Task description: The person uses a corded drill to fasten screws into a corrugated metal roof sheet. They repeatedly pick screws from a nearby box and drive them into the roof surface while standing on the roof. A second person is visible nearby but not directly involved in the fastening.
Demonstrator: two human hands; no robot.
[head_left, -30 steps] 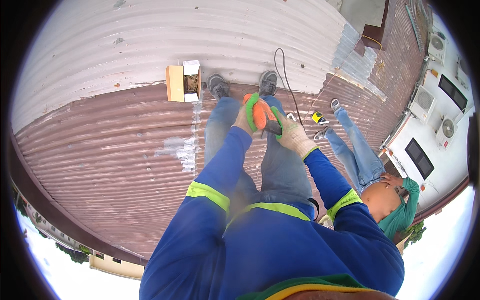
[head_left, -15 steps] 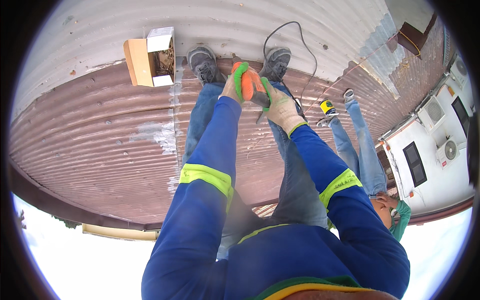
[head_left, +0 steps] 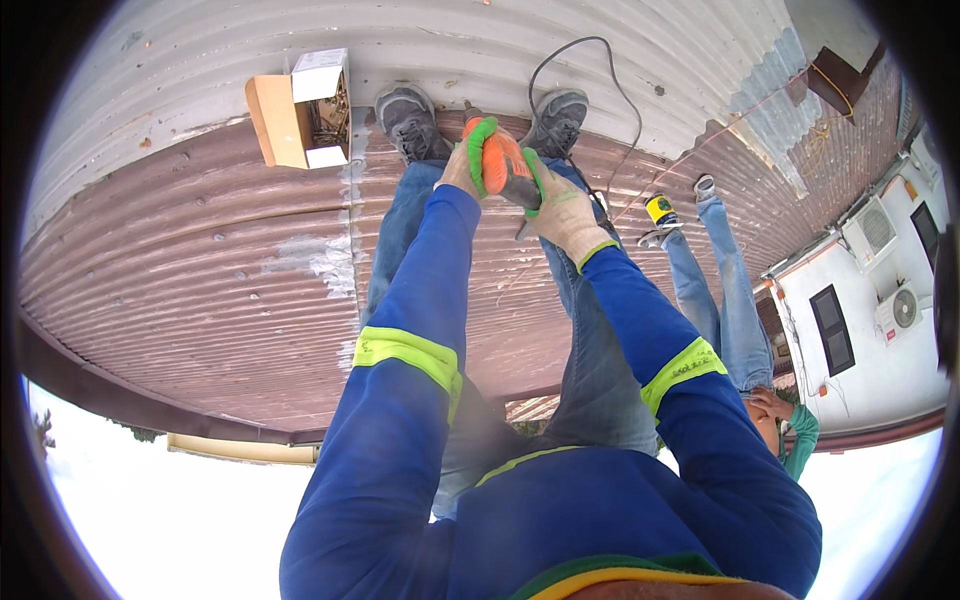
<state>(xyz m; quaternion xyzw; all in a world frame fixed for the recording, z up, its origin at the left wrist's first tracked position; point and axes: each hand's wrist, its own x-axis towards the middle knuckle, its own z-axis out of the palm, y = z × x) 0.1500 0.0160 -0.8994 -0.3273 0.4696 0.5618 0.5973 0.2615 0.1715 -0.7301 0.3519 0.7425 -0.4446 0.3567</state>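
My left hand (head_left: 465,160), in a cream and green glove, is closed on the left side of an orange and black power drill (head_left: 507,171). My right hand (head_left: 555,208), in a matching glove, is closed on its right side and rear. The drill's tip points down at the corrugated roof (head_left: 160,290) between my two grey shoes, near the edge where pale sheeting overlaps rusty red sheeting. Left of my feet sits an open cardboard box (head_left: 282,118) with many small metal pieces inside, probably fasteners.
A black cord (head_left: 612,80) loops over the roof to my right. A yellow can (head_left: 660,209) stands beside a co-worker's feet; their legs (head_left: 740,300) are at my right. Beyond the roof edge is a white wall (head_left: 830,380) with air-conditioner units (head_left: 896,313). A brown raised piece (head_left: 840,80) lies far right.
Since one second ago both hands and the drill have moved forward toward the seam between my shoes, and the tip now shows. The view has tilted, shifting the box and co-worker.
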